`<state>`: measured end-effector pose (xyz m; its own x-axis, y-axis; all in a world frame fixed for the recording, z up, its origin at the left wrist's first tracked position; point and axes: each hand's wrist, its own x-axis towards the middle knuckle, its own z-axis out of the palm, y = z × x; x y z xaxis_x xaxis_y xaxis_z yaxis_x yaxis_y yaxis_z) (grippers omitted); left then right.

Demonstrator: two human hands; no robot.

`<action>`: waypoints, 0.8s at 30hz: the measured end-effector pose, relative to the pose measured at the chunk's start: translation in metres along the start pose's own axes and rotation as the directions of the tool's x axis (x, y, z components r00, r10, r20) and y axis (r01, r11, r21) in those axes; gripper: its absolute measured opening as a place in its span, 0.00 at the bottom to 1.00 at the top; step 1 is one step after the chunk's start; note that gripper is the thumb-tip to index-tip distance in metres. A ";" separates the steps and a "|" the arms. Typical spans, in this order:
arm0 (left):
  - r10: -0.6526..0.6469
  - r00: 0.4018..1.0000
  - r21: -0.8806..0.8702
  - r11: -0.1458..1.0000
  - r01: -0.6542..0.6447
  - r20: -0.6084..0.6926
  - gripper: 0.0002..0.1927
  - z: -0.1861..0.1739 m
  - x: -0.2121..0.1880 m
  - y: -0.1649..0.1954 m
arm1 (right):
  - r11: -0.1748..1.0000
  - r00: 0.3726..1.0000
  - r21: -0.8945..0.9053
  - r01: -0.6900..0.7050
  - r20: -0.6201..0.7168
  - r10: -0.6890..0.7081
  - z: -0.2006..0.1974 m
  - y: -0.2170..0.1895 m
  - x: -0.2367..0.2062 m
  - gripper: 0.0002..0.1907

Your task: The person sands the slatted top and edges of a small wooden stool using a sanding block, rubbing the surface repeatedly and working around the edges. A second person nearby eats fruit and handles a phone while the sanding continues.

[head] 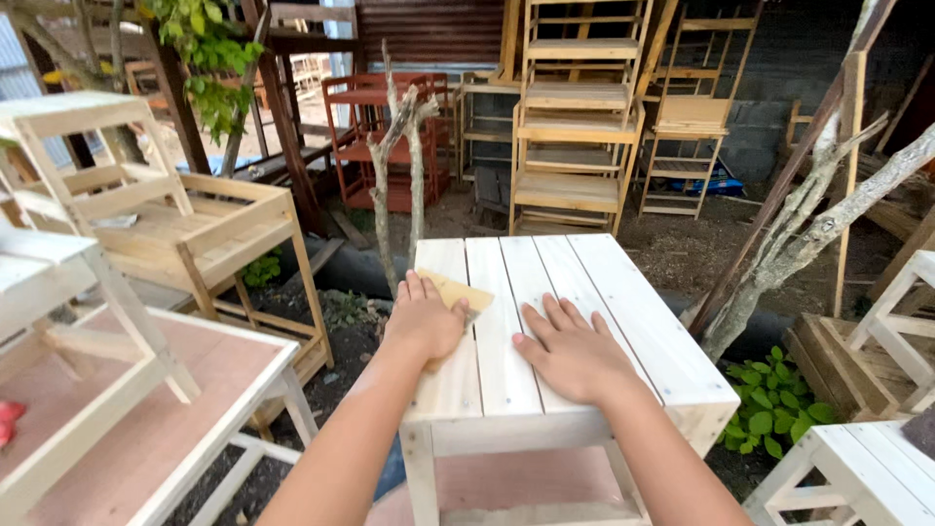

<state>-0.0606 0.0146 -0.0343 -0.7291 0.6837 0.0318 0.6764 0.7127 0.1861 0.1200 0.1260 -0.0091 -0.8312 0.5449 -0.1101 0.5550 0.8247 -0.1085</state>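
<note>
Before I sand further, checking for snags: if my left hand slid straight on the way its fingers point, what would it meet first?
The left hand presses sandpaper on the slatted table top. Ahead lies bare slat, then the far edge; the thin bare trunks beyond look nearest, though depth is unclear.

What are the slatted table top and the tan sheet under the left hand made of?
Table top: looks like bare pale wood, unfinished; separate slats with visible gaps and faint grain. Tan sheet under the left hand: thin, flat and matte, probably sandpaper, though no grit is visible. The right hand rests flat on the slats.
</note>
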 end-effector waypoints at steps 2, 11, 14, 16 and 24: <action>0.060 0.998 0.053 0.997 -0.059 -0.026 0.43 0.002 -0.035 -0.001 | 1.000 1.000 0.001 0.008 -0.004 -0.008 -0.001 -0.003 -0.001 0.37; 0.117 0.992 0.044 0.992 -0.119 0.053 0.43 0.014 -0.065 -0.009 | 0.994 0.992 0.019 0.112 -0.059 -0.111 0.009 0.003 0.006 0.40; 0.100 0.995 0.018 0.995 -0.100 0.002 0.43 0.010 -0.006 -0.013 | 0.994 0.993 0.011 0.106 -0.053 -0.105 0.009 0.006 0.010 0.40; 0.006 1.000 -0.119 0.993 -0.007 -0.007 0.44 0.007 0.021 -0.012 | 0.996 0.995 0.008 0.094 -0.033 -0.094 0.008 0.007 0.011 0.40; 0.030 1.000 -0.117 0.993 -0.029 0.001 0.45 0.012 -0.072 -0.012 | 0.995 0.995 0.055 0.085 -0.065 -0.081 0.001 -0.005 0.001 0.36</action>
<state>-0.0151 -0.0408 -0.0510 -0.7085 0.7047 0.0361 0.6807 0.6691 0.2983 0.1166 0.1228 -0.0093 -0.8740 0.4846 -0.0368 0.4833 0.8585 -0.1714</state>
